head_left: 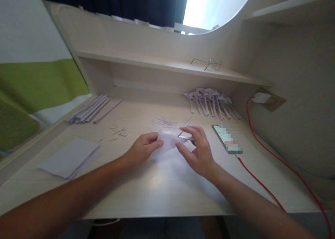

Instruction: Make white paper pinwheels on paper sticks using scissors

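— So what did the hands have, nearest the camera?

— Both were on a small white paper piece at the middle of the desk. The left hand had its fingers curled onto the near left edge, probably to pin it flat. The right hand lay loosely spread over the right end, fingertips touching; whether it pinched anything I could not tell.

— And under the right hand?

— A dark tip poked out, maybe scissors, mostly hidden.

— Around them?

— To the left lay a stack of sheets, and to the right a phone on a red cable, kept clear of the work. Further back were tiny scraps and thin slivers, then long folded strips on the left and finished folded pieces on the right, sorted apart. Farthest, glasses sat on the shelf.
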`<state>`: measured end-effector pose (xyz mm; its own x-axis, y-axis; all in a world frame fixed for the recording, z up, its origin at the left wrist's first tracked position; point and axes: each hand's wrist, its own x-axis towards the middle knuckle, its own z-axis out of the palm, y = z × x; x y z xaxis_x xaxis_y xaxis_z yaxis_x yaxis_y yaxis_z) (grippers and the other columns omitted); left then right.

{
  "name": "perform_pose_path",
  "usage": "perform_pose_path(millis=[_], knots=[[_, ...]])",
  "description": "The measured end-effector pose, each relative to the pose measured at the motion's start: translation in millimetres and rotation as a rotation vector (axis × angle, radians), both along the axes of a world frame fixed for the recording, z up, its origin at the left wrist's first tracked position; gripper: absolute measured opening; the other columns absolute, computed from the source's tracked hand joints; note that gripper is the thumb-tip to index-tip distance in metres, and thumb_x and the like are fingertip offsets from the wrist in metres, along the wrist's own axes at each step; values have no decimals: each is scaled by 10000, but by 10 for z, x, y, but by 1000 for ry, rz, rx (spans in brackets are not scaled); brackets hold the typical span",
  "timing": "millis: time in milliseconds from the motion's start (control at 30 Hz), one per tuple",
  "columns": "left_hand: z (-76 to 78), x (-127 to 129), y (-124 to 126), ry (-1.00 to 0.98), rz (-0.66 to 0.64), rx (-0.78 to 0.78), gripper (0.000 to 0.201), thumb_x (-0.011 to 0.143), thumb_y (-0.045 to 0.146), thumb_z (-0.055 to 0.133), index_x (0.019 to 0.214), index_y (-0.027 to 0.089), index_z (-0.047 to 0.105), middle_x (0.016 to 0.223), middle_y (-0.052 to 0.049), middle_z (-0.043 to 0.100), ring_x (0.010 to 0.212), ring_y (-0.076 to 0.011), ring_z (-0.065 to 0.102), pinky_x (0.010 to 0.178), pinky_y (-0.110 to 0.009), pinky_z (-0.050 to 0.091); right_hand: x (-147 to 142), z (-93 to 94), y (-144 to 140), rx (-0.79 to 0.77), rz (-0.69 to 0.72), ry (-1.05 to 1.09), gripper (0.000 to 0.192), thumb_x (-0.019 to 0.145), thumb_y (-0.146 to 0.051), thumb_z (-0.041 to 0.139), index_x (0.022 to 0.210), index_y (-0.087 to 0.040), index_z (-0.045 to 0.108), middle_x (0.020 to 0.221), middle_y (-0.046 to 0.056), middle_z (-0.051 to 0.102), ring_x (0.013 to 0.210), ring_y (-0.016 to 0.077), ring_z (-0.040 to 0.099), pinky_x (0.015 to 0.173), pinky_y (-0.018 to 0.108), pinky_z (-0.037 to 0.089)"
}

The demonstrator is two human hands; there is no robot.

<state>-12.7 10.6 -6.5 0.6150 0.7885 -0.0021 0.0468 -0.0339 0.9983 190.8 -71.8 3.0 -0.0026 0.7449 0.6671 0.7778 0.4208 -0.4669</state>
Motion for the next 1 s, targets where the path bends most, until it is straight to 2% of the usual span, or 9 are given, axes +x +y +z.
perform_pose_path(millis=[67, 133, 200, 333, 467, 567, 700, 833, 1000], knots=[[-47, -29, 24, 14, -34, -1, 199, 820, 365, 691, 793, 168, 699, 726, 1, 653, 651, -156, 579, 604, -260, 428, 33, 38, 78, -256, 68, 137, 287, 883, -349, 693, 1120, -187, 702, 1056, 88, 698, 978, 239, 637, 843, 370, 506], [-95, -54, 29, 25, -39, 7, 219, 834, 369, 689, 748, 168, 677, 681, 19, 600, 625, -138, 528, 579, -247, 388, 45, 43, 138, -505, 186, 238, 206, 924, -373, 647, 924, -181, 723, 858, 38, 701, 795, 187, 627, 716, 307, 479], [-135, -79, 35, 35, -10, 28, 281, 870, 396, 670, 710, 167, 646, 655, 31, 542, 614, -123, 475, 563, -239, 349, 35, 20, 174, -617, 234, 312, 276, 950, -375, 615, 781, -172, 694, 718, 5, 645, 681, 150, 566, 650, 280, 429], [-186, -129, 67, 40, 48, 95, 333, 919, 447, 630, 747, 162, 650, 697, 27, 537, 667, -127, 475, 604, -244, 360, -15, -50, 191, -649, 272, 350, 291, 924, -387, 662, 737, -165, 686, 707, -6, 594, 683, 137, 522, 643, 272, 388], [-212, -152, 44, 113, -82, 165, 348, 947, 444, 607, 763, 156, 672, 709, 22, 552, 689, -128, 494, 626, -248, 368, -48, -119, 175, -717, 339, 427, 267, 928, -397, 656, 817, -163, 722, 741, 3, 599, 684, 137, 525, 613, 260, 383], [-224, -140, -18, 101, -117, 121, 309, 938, 432, 640, 800, 161, 691, 745, 17, 593, 714, -126, 525, 646, -241, 390, -49, -194, 145, -688, 333, 479, 264, 933, -388, 649, 801, -167, 709, 734, 9, 610, 683, 142, 529, 612, 259, 393], [-241, -122, -28, -26, 59, -11, 233, 816, 370, 794, 777, 163, 695, 742, 20, 639, 706, -116, 563, 658, -224, 427, -24, -297, 123, -597, 250, 572, 257, 927, -399, 668, 794, -180, 690, 757, 9, 621, 701, 147, 537, 629, 261, 404], [-233, -132, 33, -64, 223, -67, 190, 785, 334, 818, 746, 166, 738, 713, 1, 690, 694, -127, 617, 691, -234, 484, -1, -315, 151, -584, 209, 744, 258, 915, -427, 690, 834, -182, 684, 768, 1, 633, 677, 137, 539, 612, 255, 396], [-174, -151, 32, -2, 211, -49, 159, 770, 290, 826, 694, 169, 756, 654, -6, 704, 641, -120, 623, 643, -215, 478, 10, -241, 170, -598, 291, 734, 268, 904, -404, 705, 771, -178, 650, 736, -9, 594, 675, 129, 513, 620, 256, 386]])
